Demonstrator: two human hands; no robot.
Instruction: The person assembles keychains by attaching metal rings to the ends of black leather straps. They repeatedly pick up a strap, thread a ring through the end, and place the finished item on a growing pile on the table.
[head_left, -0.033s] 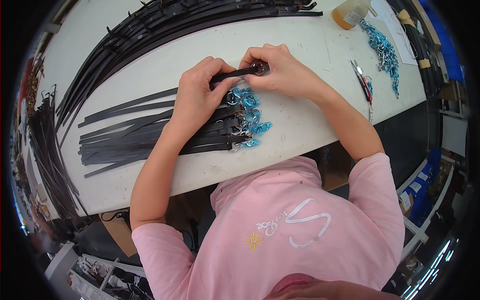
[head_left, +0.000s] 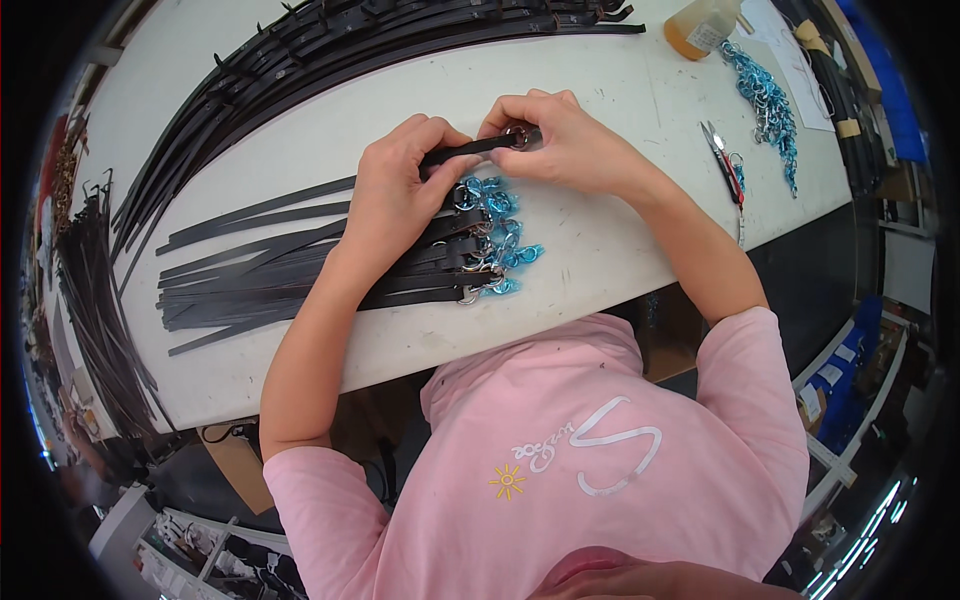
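Above the table, a black strap (head_left: 470, 149) runs between my two hands. My left hand (head_left: 402, 178) pinches it between thumb and fingers. At its right end, my right hand (head_left: 567, 145) grips it beside a silver metal ring or buckle (head_left: 518, 138), partly covered by my fingers. Below my hands lies a bundle of black straps (head_left: 260, 290), their tails pointing left. Silver rings (head_left: 470, 293) and blue wrapped metal fittings (head_left: 500, 235) sit at the bundle's right ends. My left wrist and forearm cross over part of the bundle.
More long black straps (head_left: 240, 110) curve across the far side of the white table (head_left: 600, 240). Another bunch (head_left: 100, 300) hangs over the left edge. On the right are red-handled snips (head_left: 724, 165), a heap of blue chain-like fittings (head_left: 768, 105) and a bottle of amber liquid (head_left: 697, 30).
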